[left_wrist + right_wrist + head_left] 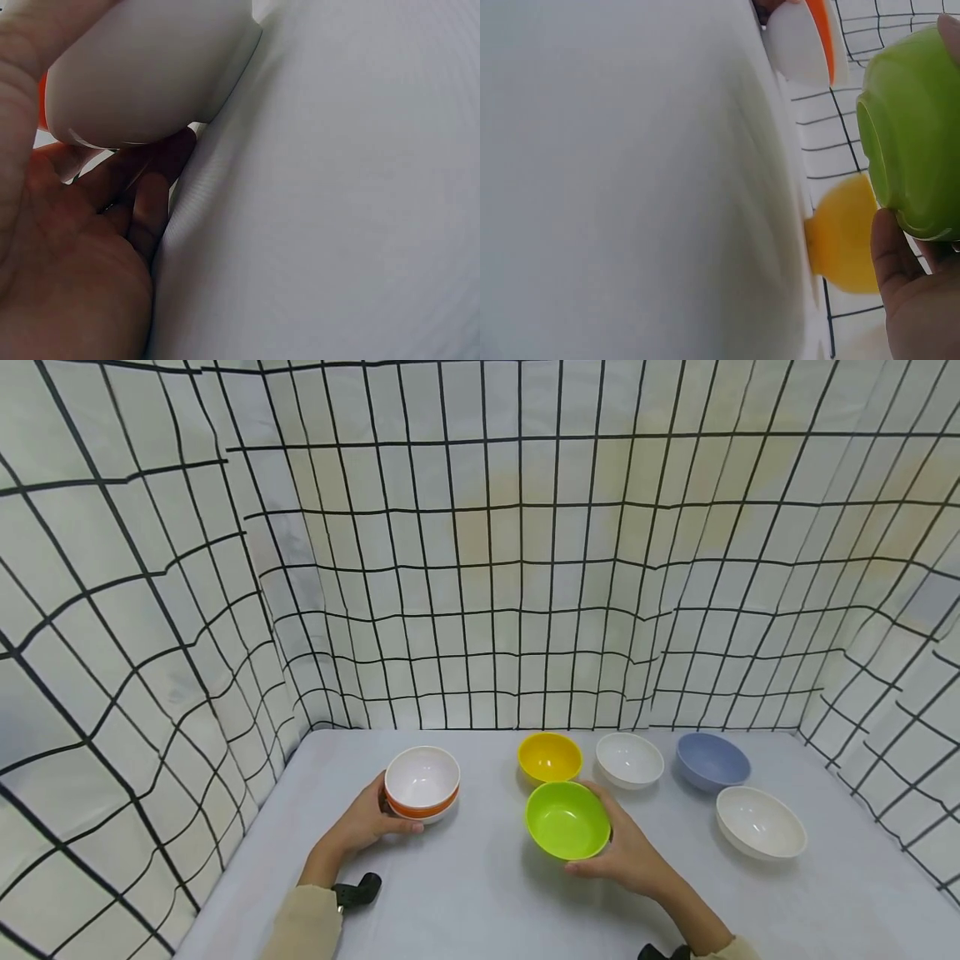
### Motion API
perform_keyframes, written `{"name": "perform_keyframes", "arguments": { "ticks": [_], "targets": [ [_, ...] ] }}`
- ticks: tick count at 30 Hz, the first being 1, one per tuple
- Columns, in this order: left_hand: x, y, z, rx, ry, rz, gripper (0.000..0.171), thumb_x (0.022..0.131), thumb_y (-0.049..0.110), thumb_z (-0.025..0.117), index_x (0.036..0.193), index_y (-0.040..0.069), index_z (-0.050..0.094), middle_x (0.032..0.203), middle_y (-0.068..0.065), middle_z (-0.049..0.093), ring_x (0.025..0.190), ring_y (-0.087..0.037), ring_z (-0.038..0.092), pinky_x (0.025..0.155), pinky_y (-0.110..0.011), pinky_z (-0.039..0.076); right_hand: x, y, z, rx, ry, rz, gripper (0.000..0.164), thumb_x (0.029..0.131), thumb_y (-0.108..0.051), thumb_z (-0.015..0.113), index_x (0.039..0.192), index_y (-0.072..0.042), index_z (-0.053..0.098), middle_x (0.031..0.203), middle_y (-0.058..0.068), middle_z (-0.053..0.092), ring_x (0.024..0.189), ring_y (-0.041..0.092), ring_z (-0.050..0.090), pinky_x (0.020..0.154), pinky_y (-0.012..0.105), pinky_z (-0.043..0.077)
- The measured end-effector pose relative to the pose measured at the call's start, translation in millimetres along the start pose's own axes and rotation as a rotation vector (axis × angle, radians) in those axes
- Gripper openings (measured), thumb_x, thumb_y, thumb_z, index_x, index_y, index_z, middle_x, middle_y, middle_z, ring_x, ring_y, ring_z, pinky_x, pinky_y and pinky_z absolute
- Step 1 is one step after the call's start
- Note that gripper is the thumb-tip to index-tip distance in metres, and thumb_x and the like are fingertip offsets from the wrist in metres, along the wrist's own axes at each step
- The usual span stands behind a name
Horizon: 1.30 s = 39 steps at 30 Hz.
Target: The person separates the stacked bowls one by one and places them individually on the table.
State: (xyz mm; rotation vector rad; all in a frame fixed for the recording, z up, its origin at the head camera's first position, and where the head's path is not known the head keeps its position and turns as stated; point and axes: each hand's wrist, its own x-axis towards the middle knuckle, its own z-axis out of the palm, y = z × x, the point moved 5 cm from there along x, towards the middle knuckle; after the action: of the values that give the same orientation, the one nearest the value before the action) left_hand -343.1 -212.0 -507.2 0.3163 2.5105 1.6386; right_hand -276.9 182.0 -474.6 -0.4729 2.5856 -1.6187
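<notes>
One green bowl [567,820] is being held up in a person's right hand [626,852], just nearer the person than a yellow bowl [550,758] that is standing on a white-covered table [480,893]. The right thumb is lying against the green bowl's near side while the other fingers are curling round behind it. Left of the yellow bowl, the left hand [371,818] is gripping a stack of bowls [422,777], its thumb lying along the front; an orange layer is showing between two white ones.

Right of the yellow bowl, a white bowl [630,762] is standing just beside it, a blue bowl [712,762] is sitting beyond that, and a cream bowl [761,823] is resting farther right and nearer the person. Behind the yellow bowl, a black grid net [519,527] is crossing pale walls. From the head view, the green bowl's far rim is covering the yellow bowl's near edge.

The right wrist view is revealing the green bowl's ringed foot, lifted off the cloth, with one digit touching beside it. The left wrist view is showing the stack's lowest bowl from below, fingers tucking against its side. The blue and cream bowls are appearing clearly only in the head view.
</notes>
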Motion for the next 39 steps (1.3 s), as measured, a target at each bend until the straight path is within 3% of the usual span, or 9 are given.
{"name": "perform_keyframes", "arguments": {
  "ticks": [9,22,32,39],
  "targets": [
    [0.0,-0.4,-0.8,0.011,0.003,-0.003,0.113,0.068,0.024,0.097,0.158,0.010,0.030,0.155,-0.014,0.047,0.143,-0.034,0.044,0.120,-0.055,0.032,1.0,9.0,-21.0,-0.072,0.025,0.031,0.118,0.067,-0.030,0.096,0.160,-0.017,0.025,0.156,0.009,0.046,0.133,0.029,0.050,0.112,0.057,0.041],
    [-1.9,-0.8,-0.3,-0.011,0.000,-0.014,0.111,0.069,0.023,0.097,0.157,0.012,0.031,0.155,-0.012,0.048,0.143,-0.032,0.044,0.120,-0.053,0.032,-2.3,29.1,-47.9,-0.109,0.034,0.054,0.111,0.068,-0.031,0.096,0.156,-0.016,0.029,0.147,0.009,0.052,0.127,0.030,0.054,0.103,0.047,0.047],
    [-2.4,-0.9,-0.9,-0.016,0.006,-0.010,0.111,0.069,0.022,0.097,0.157,0.011,0.032,0.154,-0.012,0.048,0.142,-0.033,0.044,0.120,-0.054,0.032,-5.6,32.6,-67.7,-0.214,0.016,0.039,0.111,0.070,-0.038,0.094,0.157,-0.011,0.030,0.147,0.012,0.053,0.123,0.028,0.054,0.101,0.049,0.048],
    [-2.0,-1.4,-0.3,-0.027,0.002,-0.018,0.111,0.068,0.022,0.097,0.157,0.012,0.032,0.155,-0.011,0.047,0.143,-0.032,0.043,0.121,-0.054,0.032,-12.4,32.6,-93.0,-0.285,0.018,0.049,0.109,0.071,-0.037,0.093,0.156,-0.010,0.029,0.144,0.014,0.053,0.122,0.029,0.053,0.098,0.049,0.049]
  ]
}}
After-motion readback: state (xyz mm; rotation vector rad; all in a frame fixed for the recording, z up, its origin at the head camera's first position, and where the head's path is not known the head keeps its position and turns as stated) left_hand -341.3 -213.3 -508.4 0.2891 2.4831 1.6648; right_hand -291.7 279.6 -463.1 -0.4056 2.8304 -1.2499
